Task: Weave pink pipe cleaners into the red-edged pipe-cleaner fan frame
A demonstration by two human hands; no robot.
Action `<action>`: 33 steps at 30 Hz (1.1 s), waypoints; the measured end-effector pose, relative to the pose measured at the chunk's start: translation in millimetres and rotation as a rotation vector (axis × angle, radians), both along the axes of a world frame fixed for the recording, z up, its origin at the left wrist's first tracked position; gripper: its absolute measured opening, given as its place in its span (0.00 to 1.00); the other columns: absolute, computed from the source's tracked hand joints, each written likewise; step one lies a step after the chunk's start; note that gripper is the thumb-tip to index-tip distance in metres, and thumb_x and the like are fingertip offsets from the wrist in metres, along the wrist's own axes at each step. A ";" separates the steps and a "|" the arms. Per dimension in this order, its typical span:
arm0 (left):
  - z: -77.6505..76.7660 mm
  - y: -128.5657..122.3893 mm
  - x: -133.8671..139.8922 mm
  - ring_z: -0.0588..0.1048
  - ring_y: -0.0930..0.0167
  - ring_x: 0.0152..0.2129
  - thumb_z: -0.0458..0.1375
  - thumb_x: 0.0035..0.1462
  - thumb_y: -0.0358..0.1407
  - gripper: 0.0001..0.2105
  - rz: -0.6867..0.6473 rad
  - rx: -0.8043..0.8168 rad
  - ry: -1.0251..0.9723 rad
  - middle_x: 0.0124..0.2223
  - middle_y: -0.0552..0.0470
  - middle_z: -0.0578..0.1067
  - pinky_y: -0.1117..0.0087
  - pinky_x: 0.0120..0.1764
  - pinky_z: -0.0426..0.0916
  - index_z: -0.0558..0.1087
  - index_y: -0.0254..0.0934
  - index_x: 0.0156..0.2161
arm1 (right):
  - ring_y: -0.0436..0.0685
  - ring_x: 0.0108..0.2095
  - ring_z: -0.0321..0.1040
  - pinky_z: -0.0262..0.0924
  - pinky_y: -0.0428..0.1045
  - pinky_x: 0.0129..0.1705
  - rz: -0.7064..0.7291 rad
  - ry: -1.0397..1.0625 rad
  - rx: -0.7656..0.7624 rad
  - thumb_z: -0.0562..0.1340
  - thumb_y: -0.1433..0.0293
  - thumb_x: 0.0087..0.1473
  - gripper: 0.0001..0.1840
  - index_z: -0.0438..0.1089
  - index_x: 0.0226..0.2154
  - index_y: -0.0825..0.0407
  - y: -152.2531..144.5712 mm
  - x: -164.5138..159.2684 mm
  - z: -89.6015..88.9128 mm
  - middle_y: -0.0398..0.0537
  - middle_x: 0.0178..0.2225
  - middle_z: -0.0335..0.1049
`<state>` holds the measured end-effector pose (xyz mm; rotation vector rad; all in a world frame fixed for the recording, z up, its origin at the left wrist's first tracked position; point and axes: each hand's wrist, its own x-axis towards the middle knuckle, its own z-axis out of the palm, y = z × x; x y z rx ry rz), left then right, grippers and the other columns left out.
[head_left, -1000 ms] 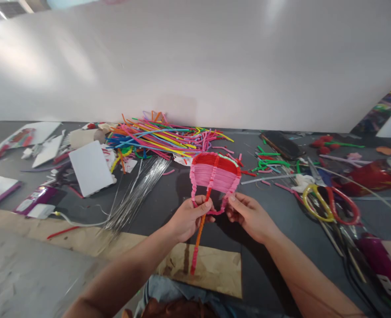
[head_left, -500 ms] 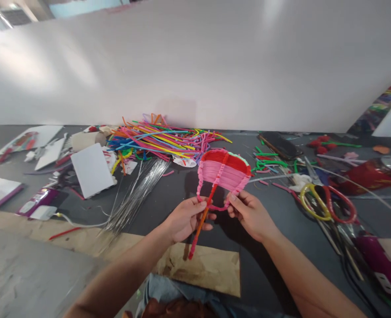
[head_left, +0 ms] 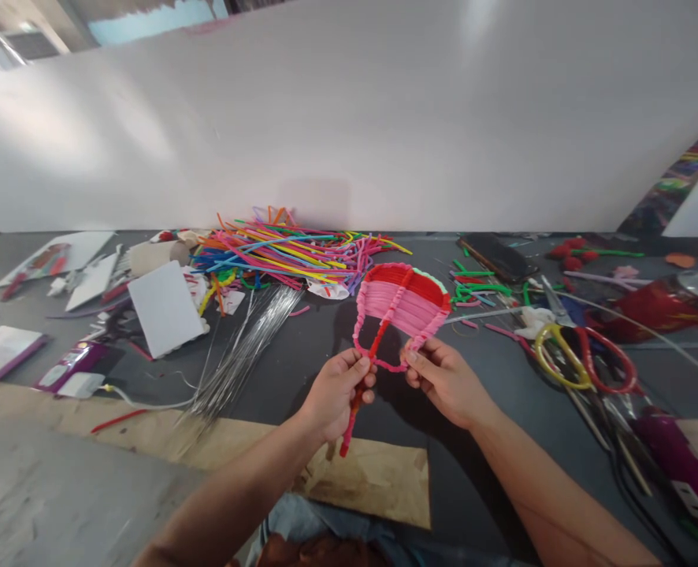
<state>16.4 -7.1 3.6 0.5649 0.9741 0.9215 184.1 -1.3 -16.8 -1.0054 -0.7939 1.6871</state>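
Observation:
Between my hands is a fan-shaped piece made of pipe cleaners (head_left: 411,313), pink with a red band and a pale green stretch along the top edge. A wrapped red and pink stem runs down its middle and out below. My left hand (head_left: 344,387) is closed round this stem where it crosses the lower edge of the frame. With thumb and fingers, my right hand (head_left: 440,376) pinches the lower right corner of the pink frame. Below the woven pink part, the frame has an open gap.
Behind lies a heap of coloured pipe cleaners (head_left: 290,250), with thin wires (head_left: 246,350) in front. Scissors (head_left: 585,358), a red can (head_left: 659,307) and a phone (head_left: 496,258) are at right. A white card (head_left: 165,309) and purple device (head_left: 72,364) lie left; a white board (head_left: 349,118) stands behind.
The fingers of my left hand have closed round the stem, where before they were partly spread behind it. My right hand keeps its pinch, and the fan-shaped piece has barely shifted.

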 end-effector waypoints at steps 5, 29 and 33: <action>2.0 0.7 -2.7 0.61 0.81 0.18 0.65 0.44 0.37 0.13 -0.005 0.026 0.046 0.26 0.56 0.65 0.81 0.18 0.57 0.66 0.33 0.30 | 0.47 0.23 0.61 0.59 0.45 0.26 -0.004 -0.178 0.070 0.67 0.61 0.44 0.15 0.67 0.33 0.51 3.2 7.6 1.6 0.40 0.26 0.65; 1.0 -6.7 9.0 0.61 0.81 0.20 0.64 0.46 0.37 0.13 0.076 0.003 -0.015 0.25 0.58 0.64 0.81 0.20 0.60 0.65 0.34 0.31 | 0.51 0.28 0.72 0.64 0.44 0.32 -0.078 -1.286 1.085 0.51 0.72 0.60 0.12 0.70 0.34 0.52 -3.0 9.4 -4.8 0.48 0.29 0.74; 0.2 -6.6 8.4 0.62 0.80 0.20 0.63 0.47 0.37 0.12 0.057 0.017 -0.004 0.25 0.58 0.63 0.80 0.20 0.63 0.65 0.34 0.31 | 0.52 0.29 0.73 0.65 0.45 0.32 -0.064 -1.300 1.084 0.51 0.73 0.59 0.12 0.70 0.34 0.52 -3.3 9.7 -6.0 0.48 0.29 0.75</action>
